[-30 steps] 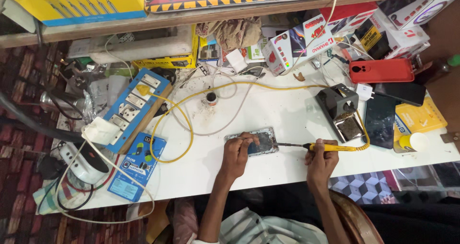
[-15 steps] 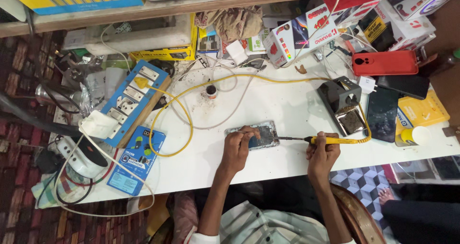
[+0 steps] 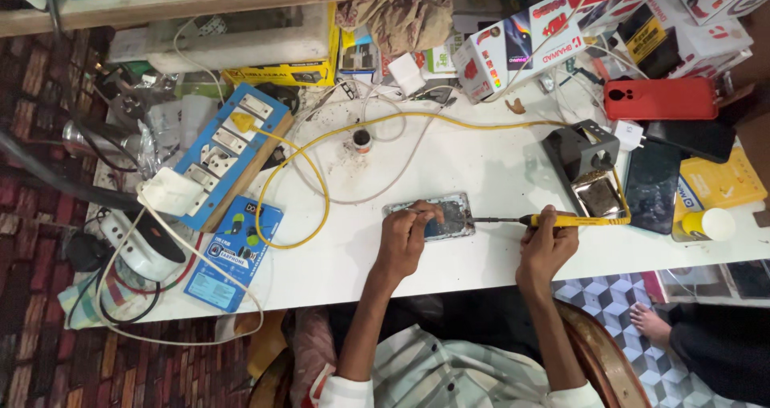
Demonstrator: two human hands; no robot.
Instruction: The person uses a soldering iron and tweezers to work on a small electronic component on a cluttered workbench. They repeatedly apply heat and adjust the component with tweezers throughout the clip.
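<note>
L hand (image 3: 405,236) down on the opened phone (image 3: 433,217), fingers curled, pinching something thin at its near-left edge; can't tell what. Phone lies flat mid-bench on the white table (image 3: 449,155). R hand (image 3: 547,244) just beside it, fist wrapped round the yellow soldering iron (image 3: 553,220), tip on the phone's right end. Further back: iron stand (image 3: 581,155) w/ yellow cable (image 3: 321,147) looping left, blue switchboard (image 3: 228,151), red phone case (image 3: 659,98), boxes at the rear.
</note>
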